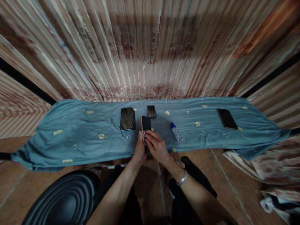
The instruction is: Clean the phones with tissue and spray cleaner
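Note:
My left hand (pixel 140 148) is closed around the lower left side of a smartphone (pixel 146 123), which has a dark face and an orange edge. Over the phone's lower part, the bent fingers of my right hand (pixel 156 145) press a small grey cloth (pixel 143 135). The hands partly hide both the cloth and the phone's lower end. Just beyond the phone lies a small dark square object (pixel 151 111), its surface blurred out. To the right rests a clear bottle with a blue cap (pixel 177 132). A stack of dark phones or tablets (pixel 127 119) lies to the left.
Another dark phone (pixel 227 118) lies far right on the blue patterned cloth (pixel 82 131) covering the narrow table. A pleated curtain (pixel 145 62) hangs behind it. A black ribbed round stool (pixel 63 203) stands at lower left, and fabric (pixel 276 165) hangs at right.

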Available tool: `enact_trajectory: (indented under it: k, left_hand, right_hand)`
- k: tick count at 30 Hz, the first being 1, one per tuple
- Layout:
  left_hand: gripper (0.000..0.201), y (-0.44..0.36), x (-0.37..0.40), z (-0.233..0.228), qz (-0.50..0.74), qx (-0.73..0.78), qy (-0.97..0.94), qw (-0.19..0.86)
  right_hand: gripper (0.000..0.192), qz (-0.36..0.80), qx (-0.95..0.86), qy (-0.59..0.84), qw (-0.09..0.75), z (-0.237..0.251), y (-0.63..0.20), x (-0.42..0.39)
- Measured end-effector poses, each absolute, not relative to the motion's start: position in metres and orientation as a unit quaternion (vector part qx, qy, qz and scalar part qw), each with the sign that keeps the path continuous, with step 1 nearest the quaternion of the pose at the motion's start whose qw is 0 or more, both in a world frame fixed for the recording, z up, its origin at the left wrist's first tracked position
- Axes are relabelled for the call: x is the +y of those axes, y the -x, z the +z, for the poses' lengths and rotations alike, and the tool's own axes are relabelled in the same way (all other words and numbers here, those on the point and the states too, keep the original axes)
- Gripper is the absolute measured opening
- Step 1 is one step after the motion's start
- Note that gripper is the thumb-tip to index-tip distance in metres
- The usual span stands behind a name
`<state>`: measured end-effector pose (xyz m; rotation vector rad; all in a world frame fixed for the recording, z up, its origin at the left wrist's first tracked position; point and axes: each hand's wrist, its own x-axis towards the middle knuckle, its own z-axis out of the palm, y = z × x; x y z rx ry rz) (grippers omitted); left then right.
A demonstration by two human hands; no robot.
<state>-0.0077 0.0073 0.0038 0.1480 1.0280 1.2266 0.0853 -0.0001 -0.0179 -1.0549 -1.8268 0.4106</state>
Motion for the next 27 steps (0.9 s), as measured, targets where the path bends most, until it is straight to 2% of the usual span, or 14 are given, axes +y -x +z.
enact_trajectory:
  k: [18, 27]
  left_hand:
    - [0.06, 0.031, 0.015, 0.008, 0.559, 0.42, -0.128, 0.703]
    - [0.055, 0.035, 0.019, 0.006, 0.558, 0.401, -0.109, 0.719]
  right_hand:
    - [0.024, 0.142, -0.778, 0.404, 0.46, -0.019, -0.072, -0.021]
    - [0.019, 0.157, -0.779, 0.412, 0.445, -0.019, -0.077, -0.017]
